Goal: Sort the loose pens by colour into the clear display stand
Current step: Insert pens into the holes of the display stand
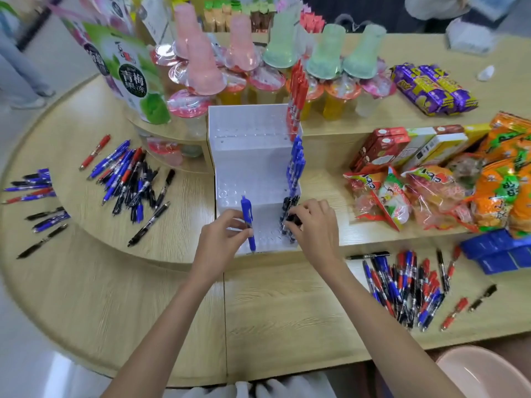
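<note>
The clear three-step display stand (pixel 250 156) sits in the middle of the wooden table. Along its right side, red pens (pixel 296 93) fill the top step, blue pens (pixel 296 165) the middle step, and black pens (pixel 288 206) the bottom step. My left hand (pixel 222 237) pinches an upright blue pen (pixel 248 222) over the left part of the bottom step. My right hand (pixel 314 225) grips a black pen (pixel 293 219) at the row of black pens. Loose mixed pens lie in a pile at the left (pixel 129 179) and another pile at the right (pixel 405 285).
Jelly cups (pixel 258 81) and a green pouch (pixel 135 79) stand behind the stand. Snack bags (pixel 459 191) and boxes (pixel 402 147) crowd the right side. Blue boxes (pixel 500 254) sit near the right pen pile. More stray pens (pixel 37 196) lie on the lower table at far left.
</note>
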